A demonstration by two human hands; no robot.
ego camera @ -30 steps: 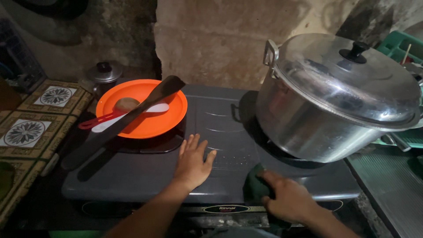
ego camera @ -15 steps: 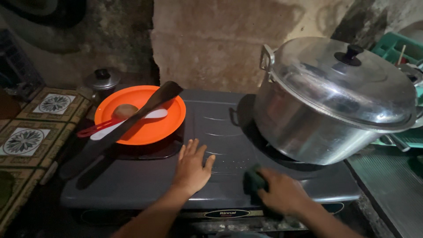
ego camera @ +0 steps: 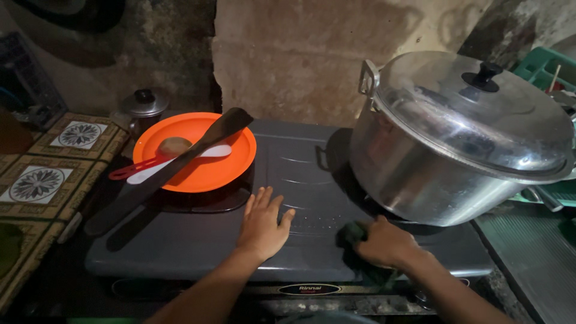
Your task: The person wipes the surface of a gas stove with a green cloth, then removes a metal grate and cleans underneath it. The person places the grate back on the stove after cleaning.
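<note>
On the dark grey metal stove top [ego camera: 198,240], your left hand [ego camera: 262,225] lies flat with fingers spread, while your right hand [ego camera: 387,243] is clenched around a dark green cloth [ego camera: 353,233] just below the big lidded aluminium pot [ego camera: 462,141].

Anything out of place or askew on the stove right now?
Yes. The big pot sits tilted on the right burner, lid leaning with it. The orange plate rests on the left burner, and a dark spatula overhangs its rim. Nothing looks spilled.

One grey stove [ego camera: 204,240], one big metal pot [ego camera: 444,174], one small lidded pot [ego camera: 144,108], one orange plate [ego camera: 222,165], one dark spatula [ego camera: 174,165], two spoons [ego camera: 180,157], one green cloth [ego camera: 353,231], two hands [ego camera: 262,227].
</note>
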